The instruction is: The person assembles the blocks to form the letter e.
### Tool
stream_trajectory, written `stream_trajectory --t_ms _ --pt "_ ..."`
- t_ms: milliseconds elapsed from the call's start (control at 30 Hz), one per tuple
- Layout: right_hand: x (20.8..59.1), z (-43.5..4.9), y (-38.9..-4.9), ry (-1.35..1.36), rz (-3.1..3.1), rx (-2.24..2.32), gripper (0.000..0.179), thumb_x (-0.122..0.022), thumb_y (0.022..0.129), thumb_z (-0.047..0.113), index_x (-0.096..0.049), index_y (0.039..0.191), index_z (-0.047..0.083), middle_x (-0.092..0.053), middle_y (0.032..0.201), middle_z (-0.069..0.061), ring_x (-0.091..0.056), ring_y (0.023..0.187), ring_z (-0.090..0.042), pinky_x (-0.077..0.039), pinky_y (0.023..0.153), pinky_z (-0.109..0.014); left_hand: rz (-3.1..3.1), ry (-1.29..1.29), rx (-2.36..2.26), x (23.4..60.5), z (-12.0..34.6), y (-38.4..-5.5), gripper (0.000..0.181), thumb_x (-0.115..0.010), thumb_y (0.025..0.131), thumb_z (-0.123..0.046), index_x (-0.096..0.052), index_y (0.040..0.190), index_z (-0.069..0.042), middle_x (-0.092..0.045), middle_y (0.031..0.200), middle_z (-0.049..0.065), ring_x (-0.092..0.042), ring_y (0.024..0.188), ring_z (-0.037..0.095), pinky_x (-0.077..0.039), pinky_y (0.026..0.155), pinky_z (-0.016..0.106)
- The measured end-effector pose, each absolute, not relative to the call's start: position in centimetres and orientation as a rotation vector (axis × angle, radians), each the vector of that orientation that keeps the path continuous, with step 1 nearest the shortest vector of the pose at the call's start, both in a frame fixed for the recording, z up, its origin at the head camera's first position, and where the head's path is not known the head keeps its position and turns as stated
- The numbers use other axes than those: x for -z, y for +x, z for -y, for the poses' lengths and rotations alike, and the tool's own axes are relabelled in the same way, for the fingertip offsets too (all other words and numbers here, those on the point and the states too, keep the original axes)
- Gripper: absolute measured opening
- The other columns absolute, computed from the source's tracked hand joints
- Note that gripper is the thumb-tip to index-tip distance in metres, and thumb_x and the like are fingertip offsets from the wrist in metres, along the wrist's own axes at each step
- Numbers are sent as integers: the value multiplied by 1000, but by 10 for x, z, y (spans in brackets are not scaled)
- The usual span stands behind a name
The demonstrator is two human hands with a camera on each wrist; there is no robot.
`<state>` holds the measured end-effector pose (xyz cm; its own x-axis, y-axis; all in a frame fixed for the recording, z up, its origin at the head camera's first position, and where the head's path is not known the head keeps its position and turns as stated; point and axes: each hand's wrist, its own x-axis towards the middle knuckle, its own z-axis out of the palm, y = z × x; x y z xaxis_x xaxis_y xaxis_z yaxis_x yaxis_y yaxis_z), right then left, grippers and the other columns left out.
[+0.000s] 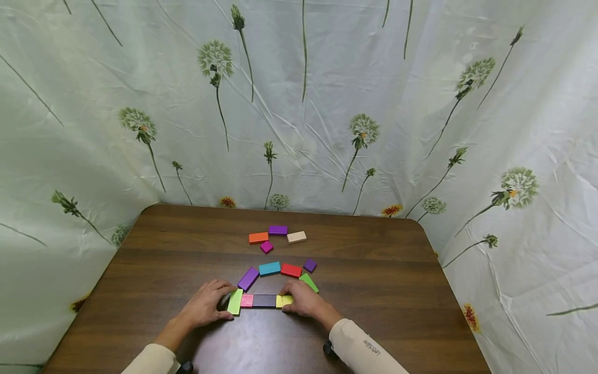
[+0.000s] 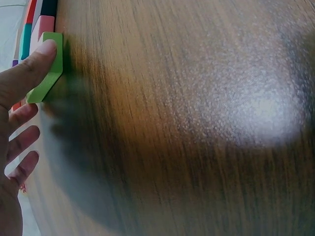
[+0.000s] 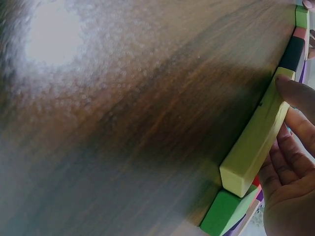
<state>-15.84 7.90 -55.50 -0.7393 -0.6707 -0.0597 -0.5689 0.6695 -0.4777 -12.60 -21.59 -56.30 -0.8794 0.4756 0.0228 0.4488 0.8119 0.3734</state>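
Note:
My left hand [image 1: 205,304] pinches a light green block [image 1: 235,302], thumb at its near end and forefinger at the far end. That block stands slanted at the left end of a straight row. Beside it in the row lie a pink block [image 1: 246,301] and a black block [image 1: 264,301]. At the row's right end is a yellow block [image 3: 256,132], pinched between the thumb and fingers of my right hand [image 1: 302,298]. A darker green block [image 3: 224,211] lies by the yellow one's right end. In the head view the right hand covers part of the yellow block.
Behind the row, a purple block [image 1: 248,279], a blue block [image 1: 270,268] and a red block [image 1: 291,270] form an arc. A small dark purple block [image 1: 310,265] lies beside it. Farther back are orange [image 1: 258,238], purple, beige and magenta blocks. A flowered curtain [image 1: 317,156] hangs behind the table.

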Motion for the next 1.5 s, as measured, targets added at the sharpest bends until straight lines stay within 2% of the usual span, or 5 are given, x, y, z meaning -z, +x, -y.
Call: stream_trajectory --t_ms 400,633,1133,1333,1500 --pt "557 -80 -158 -984 -2654 659 27 -81 74 14 -73 99 6 -67 93 -1 -58 89 -8 -45 79 -19 -2949 716 -643 558 218 -131 68 -80 70 -48 -64 119 -4 -63 111 11 -56 104 32 -44 89 54" --pt "557 -81 -159 -1012 -2664 666 27 -82 74 13 -73 98 5 -67 91 -1 -59 88 -9 -45 79 -19 -2940 609 -676 544 217 -155 67 -78 74 -45 -61 124 -3 -61 118 18 -53 112 40 -39 93 61" --pt "558 -80 -157 -949 -2689 625 27 -83 74 16 -74 98 8 -68 91 3 -58 89 -6 -44 79 -17 -2843 840 -526 517 189 -255 52 -80 77 -16 -60 124 -4 -54 119 19 -48 113 40 -36 96 59" --pt "558 -80 -156 -955 -2696 642 27 -83 72 15 -74 97 9 -67 89 4 -57 87 -4 -43 78 -16 -2754 874 -354 517 172 -284 55 -74 76 1 -58 128 -10 -51 121 16 -46 115 38 -34 101 58" --pt "558 -80 -156 -947 -2690 642 27 -83 73 14 -74 98 9 -66 91 4 -57 89 -5 -43 81 -16 -2706 915 -216 516 158 -302 54 -68 77 10 -59 122 -16 -51 117 14 -47 112 36 -35 101 57"
